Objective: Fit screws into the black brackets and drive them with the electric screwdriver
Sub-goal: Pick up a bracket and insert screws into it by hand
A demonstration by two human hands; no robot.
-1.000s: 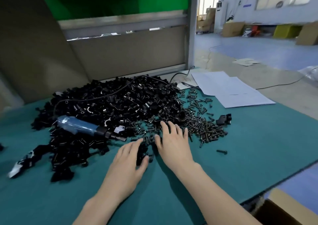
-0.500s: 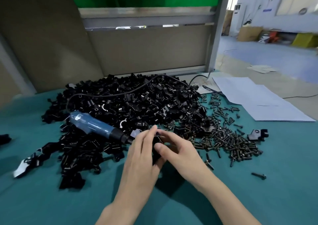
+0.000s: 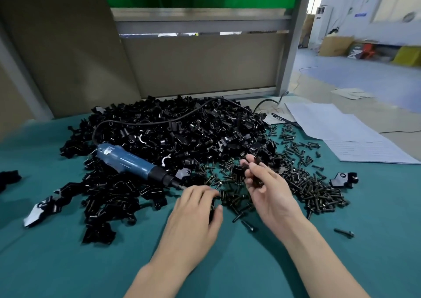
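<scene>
A big heap of black brackets (image 3: 173,138) lies on the green mat (image 3: 68,263), with loose dark screws (image 3: 314,188) spread to its right. The blue electric screwdriver (image 3: 127,161) rests on the heap, its bit pointing at my left hand. My right hand (image 3: 268,190) is raised above the screws and pinches one black bracket (image 3: 256,167) in its fingertips. My left hand (image 3: 193,213) lies palm down at the near edge of the screws. Its thumb and curled fingers close on a dark screw (image 3: 213,206), which is mostly hidden.
The screwdriver's black cable (image 3: 159,122) loops over the heap toward the back. White paper sheets (image 3: 341,133) lie at the right rear. A lone bracket (image 3: 344,179) and single screws (image 3: 344,232) sit to the right. A beige partition (image 3: 193,65) closes the back.
My hands, joined on one bracket half a second ago, have parted. The right hand lifted away with the bracket. The left hand dropped onto the screws.
</scene>
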